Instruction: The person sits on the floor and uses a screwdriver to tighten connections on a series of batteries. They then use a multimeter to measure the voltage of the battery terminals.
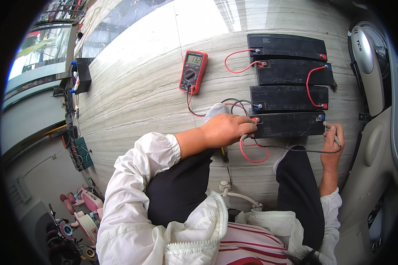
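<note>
Several black rectangular batteries lie side by side on the floor. At the nearest battery (285, 126), my left hand (230, 131) grips a test probe (244, 136) with a red lead, close to the red terminal (256, 120). Its tip is hidden by my fingers. My right hand (333, 139) holds the other test probe (336, 140), with a black lead, its upper end beside the blue-marked terminal (321, 117). Whether either tip touches metal I cannot tell. A red digital multimeter (193, 72) lies left of the batteries, digits on its display. Red jumper wires (307, 84) link neighbouring batteries.
A grey scooter (368, 145) stands close on the right. Between my feet lie a screwdriver (224, 154) and a pale pipe-like frame (242, 196). Another black battery (84, 75) sits by the left wall, and pink children's ride-on toys (88, 202) stand at lower left.
</note>
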Demonstrator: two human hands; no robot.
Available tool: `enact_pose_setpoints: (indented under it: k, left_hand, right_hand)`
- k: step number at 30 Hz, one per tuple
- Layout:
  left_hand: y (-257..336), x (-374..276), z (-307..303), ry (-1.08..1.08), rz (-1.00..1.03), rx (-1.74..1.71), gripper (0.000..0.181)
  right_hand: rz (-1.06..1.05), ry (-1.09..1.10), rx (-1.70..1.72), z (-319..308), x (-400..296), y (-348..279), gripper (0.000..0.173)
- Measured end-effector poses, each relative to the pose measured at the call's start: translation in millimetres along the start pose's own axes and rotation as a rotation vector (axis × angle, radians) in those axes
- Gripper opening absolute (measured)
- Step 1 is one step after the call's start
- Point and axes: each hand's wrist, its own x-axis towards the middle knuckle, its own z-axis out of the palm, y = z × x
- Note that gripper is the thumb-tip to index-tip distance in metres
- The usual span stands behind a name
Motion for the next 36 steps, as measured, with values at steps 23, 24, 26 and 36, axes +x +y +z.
enact_pose_setpoints:
  k: [23,24,26,36]
  left_hand:
    - [-1.2,1.4,0.2,0.003,0.001,-0.003,0.03]
    - [-1.0,2.1,0.7,0.007,0.008,-0.006,0.03]
    - [0.2,1.1,0.8,-0.004,-0.012,-0.005,0.03]
    - [2.2,3.1,-2.2,-0.014,-0.02,-0.027,0.028]
  right_hand:
    - [0.006,0.032,-0.007,1.9,-0.9,-4.9,0.031]
    - [0.006,0.045,-0.013,1.7,-1.0,-5.7,0.03]
    - [0.01,0.038,0.005,2.1,-0.7,-2.5,0.03]
    - [-0.003,0.074,0.029,3.6,-1.6,-2.1,0.027]
